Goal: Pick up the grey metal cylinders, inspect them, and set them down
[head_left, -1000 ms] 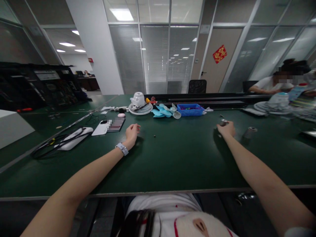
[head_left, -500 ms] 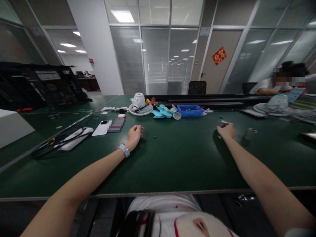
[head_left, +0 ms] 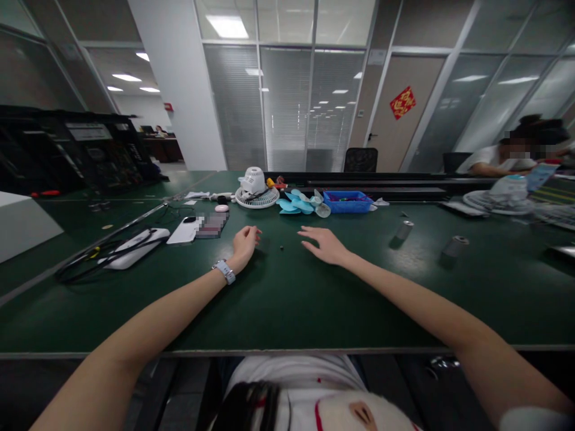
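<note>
My right hand (head_left: pixel 324 244) is held above the green table with its fingers stretched out and apart, holding nothing. A tiny dark piece (head_left: pixel 281 248) lies on the table between my two hands, touched by neither. My left hand (head_left: pixel 245 242) rests on its side, fingers loosely curled and slightly apart, with nothing visible in it. To the right, a small silver metal cylinder (head_left: pixel 405 230) stands on the table. Farther right stands a second, similar silver cylinder (head_left: pixel 456 245).
At the back are a white fan housing (head_left: pixel 254 190), light-blue fan blades (head_left: pixel 297 203) and a blue tray (head_left: pixel 349 202). Left of my hand lie a white phone (head_left: pixel 185 230) and a white power bank with cables (head_left: pixel 139 248). A person (head_left: pixel 498 160) sits at the far right.
My right hand has let go of the silver cylinder, leaving it standing, and has moved left towards the middle, fingers now spread. My left hand has barely moved.
</note>
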### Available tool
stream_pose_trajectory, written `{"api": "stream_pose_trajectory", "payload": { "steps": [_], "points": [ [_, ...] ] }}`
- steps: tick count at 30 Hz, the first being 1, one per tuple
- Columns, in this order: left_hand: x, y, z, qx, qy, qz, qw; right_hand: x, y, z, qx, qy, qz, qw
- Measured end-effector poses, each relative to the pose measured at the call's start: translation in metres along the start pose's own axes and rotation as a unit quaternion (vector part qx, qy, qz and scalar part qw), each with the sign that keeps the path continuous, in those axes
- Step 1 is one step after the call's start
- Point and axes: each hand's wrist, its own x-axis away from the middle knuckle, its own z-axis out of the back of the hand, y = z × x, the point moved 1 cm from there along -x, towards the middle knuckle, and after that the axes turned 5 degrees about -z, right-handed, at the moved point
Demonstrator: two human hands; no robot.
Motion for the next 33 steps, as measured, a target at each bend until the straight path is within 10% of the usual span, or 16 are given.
{"api": "stream_pose_trajectory", "payload": {
  "steps": [6,16,22,27,33],
  "points": [
    [-0.001,-0.004,-0.001,-0.01,-0.01,-0.006,1.0,-0.028,-0.031,-0.046,-0.041,-0.055,0.013,0.998],
    [-0.001,-0.003,-0.002,-0.017,-0.002,-0.01,1.0,-0.028,-0.043,-0.056,0.004,-0.04,-0.009,0.999],
    [-0.003,-0.008,-0.002,-0.015,-0.01,-0.01,1.0,-0.01,0.019,0.035,0.109,0.047,-0.055,0.991],
    [-0.003,-0.01,-0.002,-0.027,-0.015,-0.002,1.0,0.046,0.13,0.135,0.3,0.177,-0.324,0.88],
    [-0.002,-0.008,-0.001,-0.032,-0.013,-0.012,0.999,0.093,0.179,0.152,0.319,0.152,-0.47,0.809]
  ]
}}
